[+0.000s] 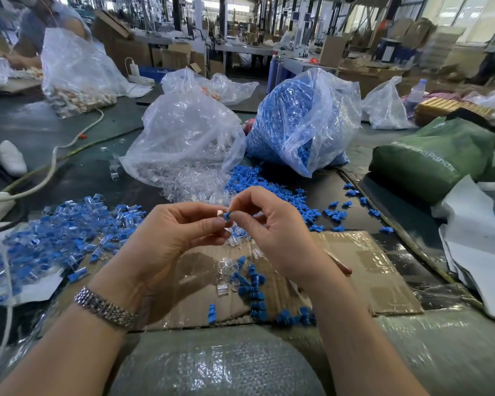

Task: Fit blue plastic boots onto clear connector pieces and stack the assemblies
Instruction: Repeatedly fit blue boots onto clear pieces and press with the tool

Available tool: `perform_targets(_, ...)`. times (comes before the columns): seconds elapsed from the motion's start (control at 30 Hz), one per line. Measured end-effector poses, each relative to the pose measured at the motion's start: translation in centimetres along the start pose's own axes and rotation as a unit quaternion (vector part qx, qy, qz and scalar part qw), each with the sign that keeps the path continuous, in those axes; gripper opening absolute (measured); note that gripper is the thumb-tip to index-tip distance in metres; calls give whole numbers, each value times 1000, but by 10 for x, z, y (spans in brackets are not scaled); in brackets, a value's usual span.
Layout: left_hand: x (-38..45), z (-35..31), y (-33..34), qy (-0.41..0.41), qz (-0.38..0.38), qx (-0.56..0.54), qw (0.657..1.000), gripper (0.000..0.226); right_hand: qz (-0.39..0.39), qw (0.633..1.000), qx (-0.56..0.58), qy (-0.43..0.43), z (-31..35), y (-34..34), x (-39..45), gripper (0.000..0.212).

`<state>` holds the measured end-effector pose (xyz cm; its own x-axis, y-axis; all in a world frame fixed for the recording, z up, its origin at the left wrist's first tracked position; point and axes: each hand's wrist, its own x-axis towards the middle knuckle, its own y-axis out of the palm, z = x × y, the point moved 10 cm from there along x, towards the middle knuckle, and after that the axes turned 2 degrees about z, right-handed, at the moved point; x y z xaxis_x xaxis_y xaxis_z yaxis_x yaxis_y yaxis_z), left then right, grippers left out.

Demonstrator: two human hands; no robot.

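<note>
At the far left edge of the desk, a white cable (49, 172) running across the dark surface. Near the left edge, a wide pile of finished assemblies (55, 238), blue and clear mixed, partly lying on white paper (37, 290). Above the cardboard sheet (369, 270), near the front middle of the desk, the left hand (169, 241) with a metal watch band (105, 308) on the wrist, thumb and forefinger closed narrow on a clear connector piece (220, 215). Touching this piece from the right, a blue boot (227, 215), pinched between thumb and forefinger of the right hand (272, 232), other fingers curled loose; cannot tell how deep the boot sits on the connector. Under both hands, on the cardboard, a few loose clear pieces (222, 290) just beside a small group of loose blue boots (255, 292). Behind the hands, toward the middle of the desk, a transparent bag of clear connectors (183, 144), open and spilling at its front. Just to its right, a transparent bag of blue boots (303, 124), with many boots scattered (269, 181) in front of it. Near the right edge, a green bag (435, 155) lying on its side, and white sheets (480, 247) at the right front corner.
</note>
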<state>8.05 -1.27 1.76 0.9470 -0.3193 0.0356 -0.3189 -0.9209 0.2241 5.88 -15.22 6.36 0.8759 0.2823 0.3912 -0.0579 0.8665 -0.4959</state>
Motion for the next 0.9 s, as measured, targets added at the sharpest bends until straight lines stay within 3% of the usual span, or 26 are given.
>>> perform_targets(0.33, 2, 2, -1, 13, 15, 13, 1000, 29, 13, 999, -32, 5, 1, 0, 0, 5)
perform_targets(0.43, 3, 2, -1, 10, 11, 8, 1000, 26, -20, 996, -38, 73, -15, -17, -2, 16)
perform_targets(0.53, 4, 5, -5, 7, -10, -14, 1000, 24, -59, 947, -222, 224, -54, -53, -16, 44)
perform_targets(0.63, 5, 4, -9, 13, -18, -33, 999, 28, 32, 865, -332, 374, -91, -62, -40, 72)
perform_targets(0.73, 8, 4, -12, 16, -13, -28, 999, 27, 88, 830, -378, 400, -99, -57, -46, 54)
perform_targets(0.9, 11, 5, -17, 18, -13, -45, 999, 23, 80, 830, -390, 391, -90, -50, -41, 40)
